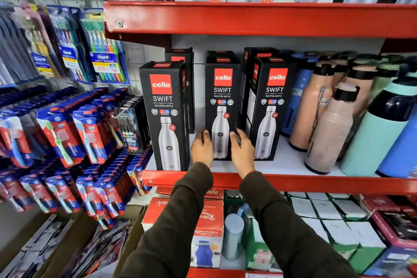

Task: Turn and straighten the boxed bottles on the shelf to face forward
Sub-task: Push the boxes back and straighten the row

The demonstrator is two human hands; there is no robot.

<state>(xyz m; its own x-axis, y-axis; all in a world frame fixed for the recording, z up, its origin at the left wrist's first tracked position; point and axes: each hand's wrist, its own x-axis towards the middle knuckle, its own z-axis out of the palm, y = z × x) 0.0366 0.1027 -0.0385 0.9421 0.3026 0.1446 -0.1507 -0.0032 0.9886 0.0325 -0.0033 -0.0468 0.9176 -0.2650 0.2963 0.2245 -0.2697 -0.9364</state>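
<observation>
Three tall black boxes stand in the front row on the white board of the red-edged shelf (282, 181): the left box (165, 115) nearest the front edge, the middle box (222, 97) set farther back, and the right box (269, 108) just beside it, turned a little so its left side panel shows. More boxes of the same kind stand behind them.

The left hand (202, 148) presses against the lower left edge of the middle box and the right hand (241, 150) against its lower right edge, fingers partly curled, clasping the box between them near its base.

Each box is a slim upright cardboard carton with sharp corners and a smooth printed face, probably a little slick under the fingers. It likely holds a steel bottle, so it should feel fairly heavy and stiff, yet being tall and narrow it will tip easily if pushed high up. A low hold on both side faces, as here, suits turning it on the smooth board; the thin card could dent if squeezed hard.

To the right stand bare bottles (325, 124) in pink, blue and pale green, rounded, matte-looking, with black caps, some leaning. On the left hang blister packs of toothbrushes (67, 133), glossy plastic over card.
</observation>
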